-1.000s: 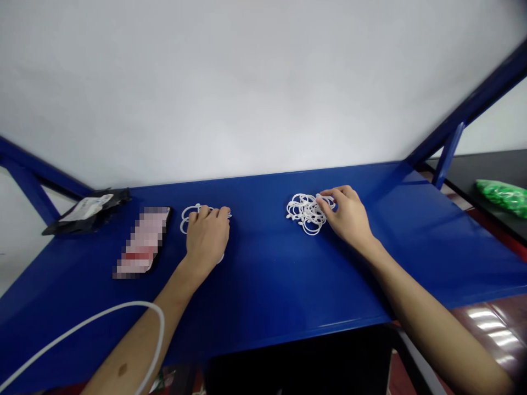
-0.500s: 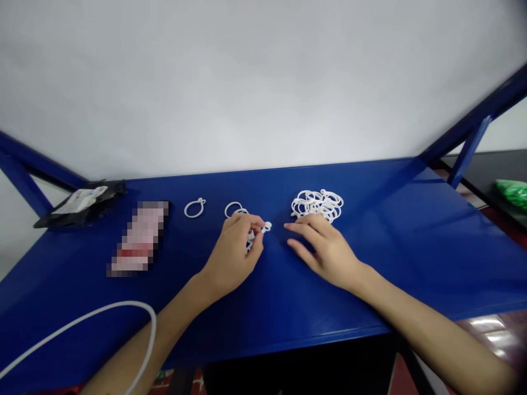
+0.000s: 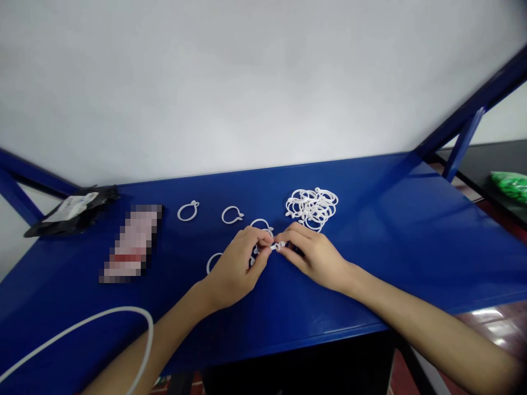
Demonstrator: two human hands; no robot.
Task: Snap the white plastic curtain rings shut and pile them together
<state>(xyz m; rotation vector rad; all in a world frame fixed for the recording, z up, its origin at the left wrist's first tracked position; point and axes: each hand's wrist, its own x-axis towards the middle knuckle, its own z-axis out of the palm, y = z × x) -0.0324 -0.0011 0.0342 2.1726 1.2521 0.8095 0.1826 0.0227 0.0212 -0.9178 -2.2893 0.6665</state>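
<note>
**Two hands closed on one ring [image 3: 276, 246]**

I have both hands meeting just in front of the middle of the blue surface [image 3: 411, 236]. The left hand [image 3: 237, 264] comes in from the lower left with its fingers curled, thumb and forefinger pinched on the small white ring. The right hand [image 3: 319, 255] comes in from the lower right and pinches the same ring from the other side, so the fingertips of the two hands nearly touch. Fingers cover most of the ring. I cannot tell whether it rests on the surface or is held just clear of it.

Just behind the right hand lies a pile [image 3: 312, 206] of the same white rings, tangled over one another. Four loose rings [image 3: 231, 215] lie apart from the pile, to its left. Two sit side by side toward the back. One is just behind the left hand's fingertips. One is half hidden at the left hand's near side.

Left of the loose rings lies a phone [image 3: 132, 241], its face blurred out. A black pouch [image 3: 69, 211] with a white label sits at the far-left back corner. A white cable [image 3: 102, 321] curves across the near left of the surface beside the left forearm. At the right back a blue strut [image 3: 465, 142] rises from the surface. Beyond it I see a dark table [image 3: 473, 164] carrying a green bundle [image 3: 510, 186]. A plain white wall [image 3: 247, 82] stands behind everything.
</note>
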